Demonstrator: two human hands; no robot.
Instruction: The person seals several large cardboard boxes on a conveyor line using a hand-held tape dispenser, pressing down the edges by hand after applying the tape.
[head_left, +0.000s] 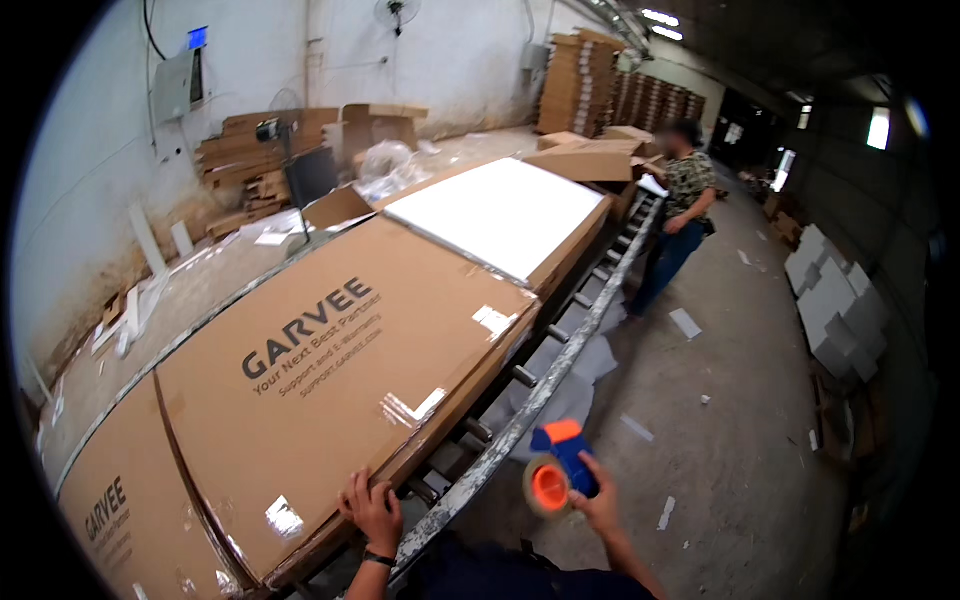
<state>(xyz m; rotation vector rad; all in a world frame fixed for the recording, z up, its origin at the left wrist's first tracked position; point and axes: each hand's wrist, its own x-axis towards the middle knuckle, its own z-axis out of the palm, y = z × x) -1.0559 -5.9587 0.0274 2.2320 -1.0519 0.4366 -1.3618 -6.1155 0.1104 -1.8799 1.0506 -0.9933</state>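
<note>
My left hand (374,514) lies on the near edge of a large flat cardboard box (300,400), fingers spread on its top, with a dark band on the wrist. The box bears dark printing and several shiny strips of clear tape along its near side. In my right hand (598,500) is a blue and orange tape dispenser (568,455) with a roll of tape on an orange hub, held over the floor beside the conveyor. My fingers wrap its blue handle. Beyond the box sits an open carton topped with a white panel (510,215); another closed box (120,510) lies at the left.
The boxes rest on a roller conveyor with a worn metal rail (530,410). A person (685,195) in a patterned shirt stands at its far end. White foam blocks (835,300) lean at right. Stacked cardboard (578,85) and a standing fan (285,150) are farther back.
</note>
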